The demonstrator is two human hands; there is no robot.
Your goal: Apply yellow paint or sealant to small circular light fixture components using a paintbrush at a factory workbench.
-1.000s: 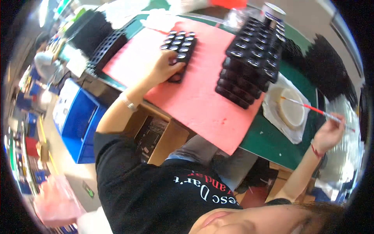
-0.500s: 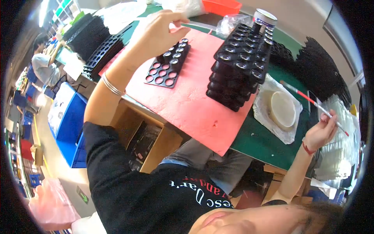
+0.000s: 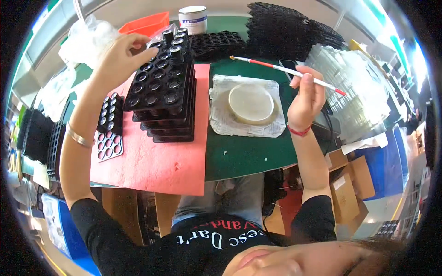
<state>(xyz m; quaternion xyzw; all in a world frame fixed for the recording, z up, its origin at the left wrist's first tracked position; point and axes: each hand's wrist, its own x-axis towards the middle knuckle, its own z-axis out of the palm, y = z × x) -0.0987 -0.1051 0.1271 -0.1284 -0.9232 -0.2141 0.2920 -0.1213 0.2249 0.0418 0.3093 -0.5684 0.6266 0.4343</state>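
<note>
My left hand [image 3: 119,62] hovers at the left side of a stack of black moulded trays [image 3: 156,87], thumb and fingers apart, nothing visible between them. Glossy black round pieces fill the top tray's pockets, and a few black cylinders [image 3: 176,53] stand up at its far end. Left of the stack lies a flat holed rack [image 3: 109,147]; black cylinders sit in its far part, while the near holes show pink. Raised over the table's right side, my right hand [image 3: 307,99] grips a thin paintbrush [image 3: 264,63] with a red and white handle, bristles pointing left.
A round pale dish [image 3: 251,103] rests on folded paper [image 3: 221,126]. Pink sheeting [image 3: 156,168] covers part of the green table. Behind stand a white can [image 3: 193,23], a red bin [image 3: 147,23] and piled black trays [image 3: 285,34]. Clear trays [image 3: 347,83] are stacked right.
The head view has turned to the right. My left hand has gone from above the holed rack to the tray stack. My right hand still holds the paintbrush.
</note>
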